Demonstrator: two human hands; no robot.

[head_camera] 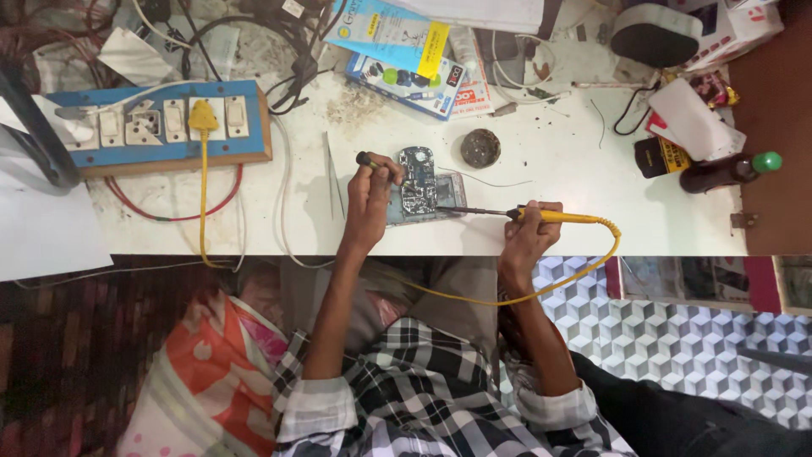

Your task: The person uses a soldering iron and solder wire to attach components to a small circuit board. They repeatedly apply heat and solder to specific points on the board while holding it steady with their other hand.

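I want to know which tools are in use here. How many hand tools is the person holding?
2. A yellow soldering iron is in the right hand; a thin dark-handled tool is in the left hand, over the circuit board.

Your right hand (531,233) grips a glossy yellow plastic soldering iron (541,217) with a dark metal tip. The shiny metal circuit board (417,182) lies on a scuffed, matt white table (558,169).
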